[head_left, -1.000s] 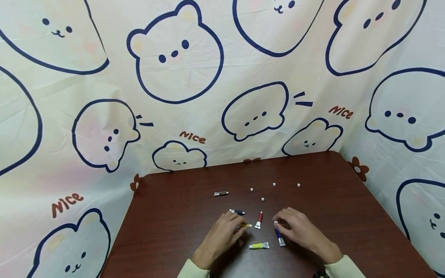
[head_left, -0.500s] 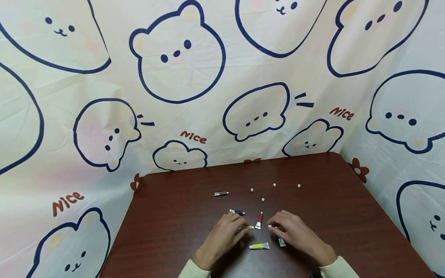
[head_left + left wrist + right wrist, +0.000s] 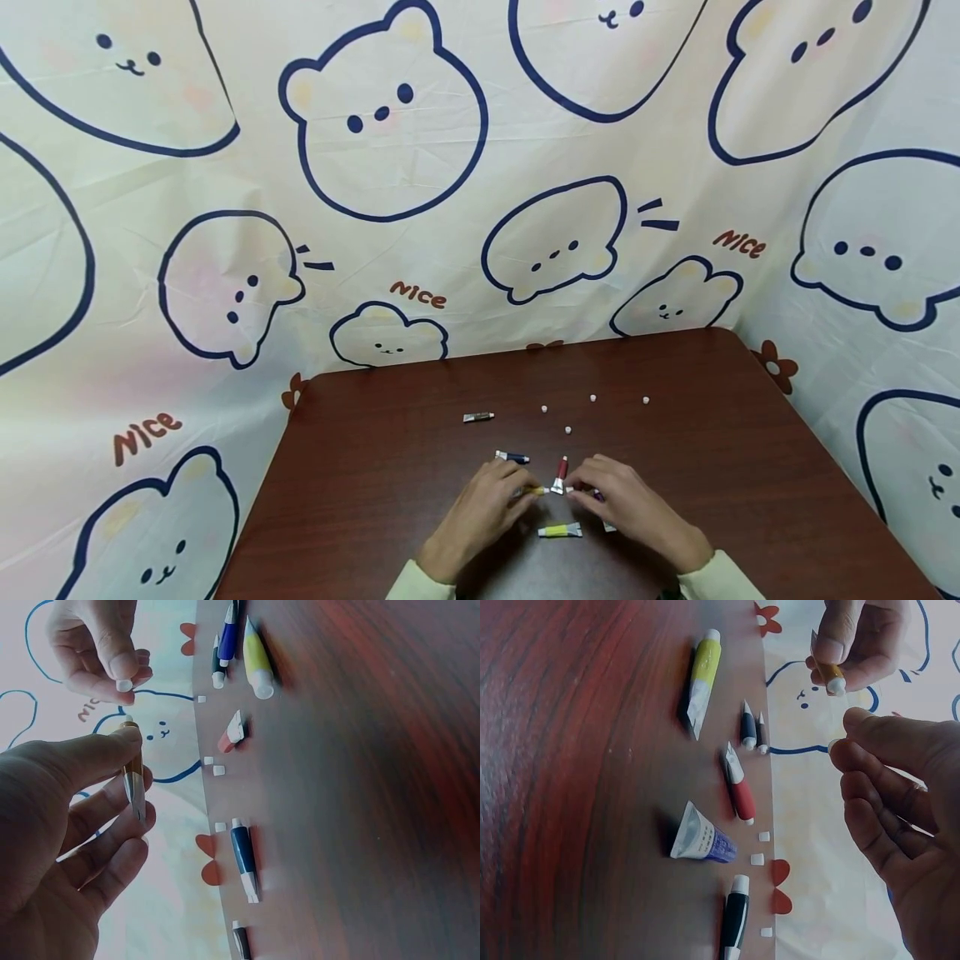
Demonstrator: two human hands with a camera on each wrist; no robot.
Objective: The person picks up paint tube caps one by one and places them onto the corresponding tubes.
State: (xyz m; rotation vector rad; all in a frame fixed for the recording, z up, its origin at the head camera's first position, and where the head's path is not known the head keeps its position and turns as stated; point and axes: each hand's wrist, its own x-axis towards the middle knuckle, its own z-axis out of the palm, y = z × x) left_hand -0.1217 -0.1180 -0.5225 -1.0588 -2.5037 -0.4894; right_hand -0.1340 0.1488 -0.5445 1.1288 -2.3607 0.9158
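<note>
My left hand (image 3: 480, 512) pinches a small ochre paint tube (image 3: 133, 776) between thumb and fingers, off the table. Its white nozzle end (image 3: 837, 686) points toward my right hand (image 3: 633, 504). Between right thumb and fingertip is a small white cap (image 3: 124, 685), a short gap away from the tube. On the table between the hands lies a red tube (image 3: 562, 468), with a yellow tube (image 3: 560, 531) nearer me. Beneath the right hand, a purple-blue tube (image 3: 709, 840) is mostly hidden in the head view.
A dark blue tube (image 3: 513, 457) lies just beyond the left hand, and a dark brownish tube (image 3: 478, 417) sits farther back. Several loose white caps (image 3: 567, 430) are scattered toward the table's far side. Another dark tube (image 3: 736, 919) shows in the right wrist view. A printed curtain (image 3: 420, 258) hangs behind.
My right hand has moved left toward the ochre tube, bringing the white cap close to its nozzle and covering more of the purple-blue tube. The left hand has stayed nearly still.
</note>
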